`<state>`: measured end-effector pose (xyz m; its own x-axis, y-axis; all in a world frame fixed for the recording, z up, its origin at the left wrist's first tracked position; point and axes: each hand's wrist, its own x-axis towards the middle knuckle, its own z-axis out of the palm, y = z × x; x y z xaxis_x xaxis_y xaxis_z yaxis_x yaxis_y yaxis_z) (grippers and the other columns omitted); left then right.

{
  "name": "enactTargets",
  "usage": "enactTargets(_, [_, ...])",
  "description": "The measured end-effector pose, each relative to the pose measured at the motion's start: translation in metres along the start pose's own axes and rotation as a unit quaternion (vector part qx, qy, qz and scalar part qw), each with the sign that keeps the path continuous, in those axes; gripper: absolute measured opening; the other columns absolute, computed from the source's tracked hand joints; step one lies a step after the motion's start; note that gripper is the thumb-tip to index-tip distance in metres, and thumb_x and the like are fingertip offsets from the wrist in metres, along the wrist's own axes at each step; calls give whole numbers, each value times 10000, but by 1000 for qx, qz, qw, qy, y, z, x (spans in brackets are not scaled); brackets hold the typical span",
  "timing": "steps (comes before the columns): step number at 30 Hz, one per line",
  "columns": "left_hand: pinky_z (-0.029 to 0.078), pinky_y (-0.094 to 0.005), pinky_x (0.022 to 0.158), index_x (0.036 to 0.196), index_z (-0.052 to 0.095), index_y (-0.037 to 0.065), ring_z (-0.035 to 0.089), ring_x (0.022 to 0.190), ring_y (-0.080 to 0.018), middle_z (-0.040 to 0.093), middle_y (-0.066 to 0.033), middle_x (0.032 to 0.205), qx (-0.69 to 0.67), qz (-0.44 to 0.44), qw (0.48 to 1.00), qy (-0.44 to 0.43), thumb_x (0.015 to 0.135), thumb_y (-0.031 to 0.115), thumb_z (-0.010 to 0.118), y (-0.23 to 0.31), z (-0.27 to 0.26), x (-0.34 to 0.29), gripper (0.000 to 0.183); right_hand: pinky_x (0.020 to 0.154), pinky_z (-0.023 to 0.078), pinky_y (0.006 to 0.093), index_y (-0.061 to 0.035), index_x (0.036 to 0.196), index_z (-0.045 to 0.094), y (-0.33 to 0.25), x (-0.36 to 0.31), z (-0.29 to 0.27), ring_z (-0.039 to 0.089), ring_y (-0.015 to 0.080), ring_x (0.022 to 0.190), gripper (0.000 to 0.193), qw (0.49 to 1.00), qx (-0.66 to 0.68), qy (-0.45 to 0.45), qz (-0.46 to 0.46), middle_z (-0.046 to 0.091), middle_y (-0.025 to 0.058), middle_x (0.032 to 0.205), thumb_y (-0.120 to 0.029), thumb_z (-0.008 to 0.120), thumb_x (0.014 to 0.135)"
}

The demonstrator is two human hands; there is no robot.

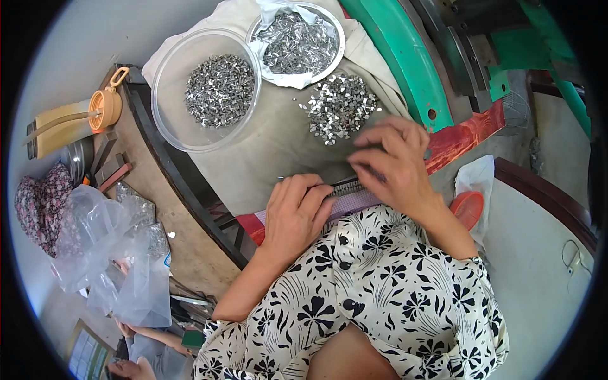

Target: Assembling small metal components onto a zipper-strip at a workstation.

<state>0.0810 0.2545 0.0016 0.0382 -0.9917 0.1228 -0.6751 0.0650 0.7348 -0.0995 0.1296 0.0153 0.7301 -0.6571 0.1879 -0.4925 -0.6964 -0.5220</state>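
A narrow dark ridged strip (348,187) lies along the near edge of the cloth-covered work surface, beside a purple checked cloth (347,207). My left hand (294,209) rests at its left end, fingers bent and thumb and forefinger closed on it. Just above the strip's right end hovers my right hand (396,161), its fingers curled toward the thumb and slightly blurred. Whatever its fingertips hold is hidden or too small to name. Beyond the hands sits a loose pile of small shiny metal pieces (341,104).
A clear round tub (166,120) of small metal pieces stands at the far left. Beside it is a lined metal bowl (341,47) of thin metal pins. Green machinery (411,57) borders the right. Plastic bags (136,278) lie left; another person (158,358) appears at lower left.
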Motion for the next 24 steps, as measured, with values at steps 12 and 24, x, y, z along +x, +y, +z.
enactTargets(12, [485, -396, 727, 961, 685, 53, 590, 841, -272, 596, -69, 971, 56, -10, 997, 46, 793, 54, 727, -13, 5, 42, 173, 958, 314, 426, -199, 900, 757, -2, -21, -1, 527, 259, 1107, 208, 1000, -12, 5, 3, 636, -39, 1066, -178, 803, 698])
enactTargets(24, [506, -398, 719, 908, 681, 44, 611, 859, -281, 596, -75, 944, 61, -77, 994, 55, 804, 50, 725, -10, 8, 49, 113, 950, 339, 427, -152, 915, 725, 8, 27, 22, 530, 242, 1145, 220, 997, -45, 3, -62, 613, -25, 1098, -165, 782, 703])
